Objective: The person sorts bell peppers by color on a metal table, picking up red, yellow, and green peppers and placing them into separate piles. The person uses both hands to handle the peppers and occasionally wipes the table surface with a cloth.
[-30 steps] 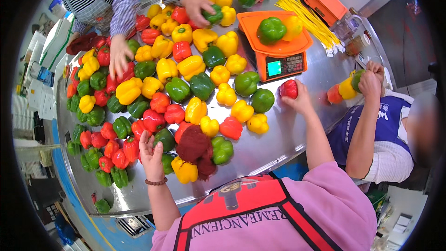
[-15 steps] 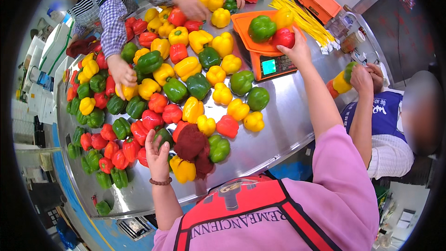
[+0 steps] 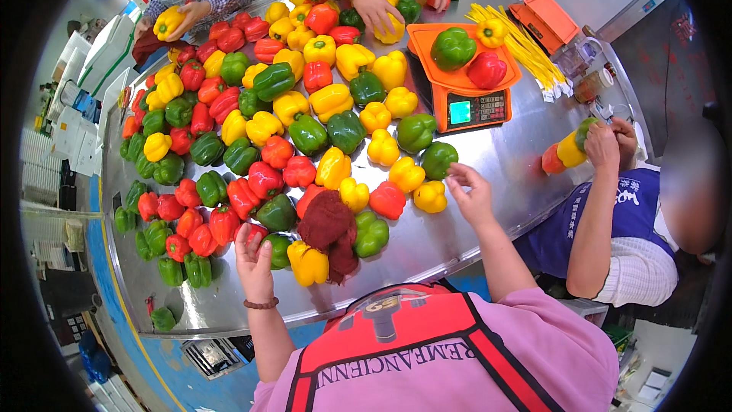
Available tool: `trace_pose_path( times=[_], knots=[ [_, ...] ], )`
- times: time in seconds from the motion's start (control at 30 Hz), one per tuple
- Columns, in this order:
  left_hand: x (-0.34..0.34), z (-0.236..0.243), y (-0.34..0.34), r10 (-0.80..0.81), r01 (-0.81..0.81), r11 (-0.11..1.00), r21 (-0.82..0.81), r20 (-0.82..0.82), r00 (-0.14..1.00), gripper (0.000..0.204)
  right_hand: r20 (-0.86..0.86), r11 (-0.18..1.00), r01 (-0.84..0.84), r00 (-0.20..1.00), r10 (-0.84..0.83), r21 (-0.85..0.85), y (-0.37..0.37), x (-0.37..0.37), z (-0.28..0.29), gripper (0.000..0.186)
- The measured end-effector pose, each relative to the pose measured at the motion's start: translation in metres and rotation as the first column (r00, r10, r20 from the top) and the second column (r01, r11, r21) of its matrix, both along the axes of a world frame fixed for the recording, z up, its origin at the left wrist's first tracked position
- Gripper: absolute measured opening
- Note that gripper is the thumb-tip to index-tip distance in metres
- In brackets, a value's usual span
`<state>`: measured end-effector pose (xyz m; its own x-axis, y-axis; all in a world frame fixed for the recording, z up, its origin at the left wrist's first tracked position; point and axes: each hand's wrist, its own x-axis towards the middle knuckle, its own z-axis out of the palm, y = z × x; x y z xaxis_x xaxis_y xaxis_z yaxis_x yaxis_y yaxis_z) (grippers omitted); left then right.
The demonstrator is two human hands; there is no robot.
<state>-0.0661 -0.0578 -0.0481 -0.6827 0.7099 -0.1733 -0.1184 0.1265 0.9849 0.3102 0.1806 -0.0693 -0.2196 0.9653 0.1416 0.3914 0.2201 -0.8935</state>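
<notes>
My right hand (image 3: 470, 194) hovers over the steel table with fingers apart and nothing in them, just right of a green bell pepper (image 3: 440, 160). A green pepper (image 3: 453, 48), a yellow pepper (image 3: 492, 32) and a red pepper (image 3: 487, 70) rest apart from my hands on the orange pan of a digital scale (image 3: 471, 111) with a lit display. My left hand (image 3: 254, 263) is open and empty, palm up, beside a green pepper (image 3: 278, 251). Right of it, a crumpled dark red cloth (image 3: 328, 221) lies against a yellow pepper (image 3: 308, 264).
Many loose peppers cover the left and middle of the steel table (image 3: 450, 233). Yellow strips (image 3: 518, 46) and a second orange device (image 3: 544, 21) lie beyond the scale. Two co-workers handle peppers across the table; another at right holds a stacked pepper trio (image 3: 568, 151).
My right hand has let go of the red pepper on the scale and drawn back toward me. The far-left co-worker has pulled back with a yellow pepper. My view has shifted slightly.
</notes>
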Motion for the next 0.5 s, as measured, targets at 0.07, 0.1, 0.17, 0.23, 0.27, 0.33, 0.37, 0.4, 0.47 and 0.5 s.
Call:
trace_pose_path(
  times=[0.07,0.1,0.17,0.23,0.27,0.33,0.37,0.4,0.47,0.5],
  knots=[
    [0.002,-0.001,-0.001,-0.004,0.005,1.0,0.012,-0.015,1.0,0.06,-0.023,0.999,-0.035,0.999,0.035,0.005,-0.006,-0.011,0.005,0.028],
    [0.003,-0.001,-0.001,-0.005,0.006,1.0,0.016,-0.022,1.0,0.06,-0.024,0.998,-0.052,0.998,0.053,0.024,-0.008,-0.015,0.012,0.028],
    [0.008,0.004,-0.003,-0.001,0.001,1.0,0.015,-0.015,1.0,0.052,-0.037,0.993,-0.099,0.994,0.102,0.056,-0.013,-0.025,0.023,0.027],
    [0.008,0.001,-0.008,0.0,0.001,1.0,0.025,-0.045,0.999,0.042,-0.064,0.984,-0.158,0.985,0.163,0.08,-0.02,-0.036,0.032,0.026],
    [0.005,-0.006,-0.013,0.0,0.003,0.999,0.036,-0.079,0.997,0.037,-0.04,0.969,-0.219,0.974,0.224,0.111,-0.025,-0.043,0.037,0.026],
    [0.005,-0.013,-0.02,0.009,-0.005,0.999,0.038,-0.111,0.994,0.028,0.015,0.925,-0.341,0.939,0.343,0.17,-0.041,-0.058,0.042,0.025],
    [0.006,-0.014,-0.023,0.016,-0.012,1.0,0.029,-0.111,0.994,0.025,0.024,0.903,-0.395,0.918,0.397,0.171,-0.049,-0.065,0.042,0.026],
    [0.006,-0.014,-0.025,0.02,-0.019,1.0,0.016,-0.112,0.994,0.023,0.031,0.879,-0.446,0.894,0.447,0.169,-0.057,-0.071,0.042,0.026],
    [0.01,-0.016,-0.027,0.021,-0.019,1.0,0.021,-0.117,0.993,0.022,0.055,0.834,-0.526,0.849,0.525,0.167,-0.068,-0.081,0.041,0.027],
    [0.012,-0.018,-0.03,0.025,-0.022,0.999,0.026,-0.121,0.992,0.022,0.074,0.812,-0.559,0.829,0.555,0.17,-0.073,-0.085,0.04,0.027]
  ],
)
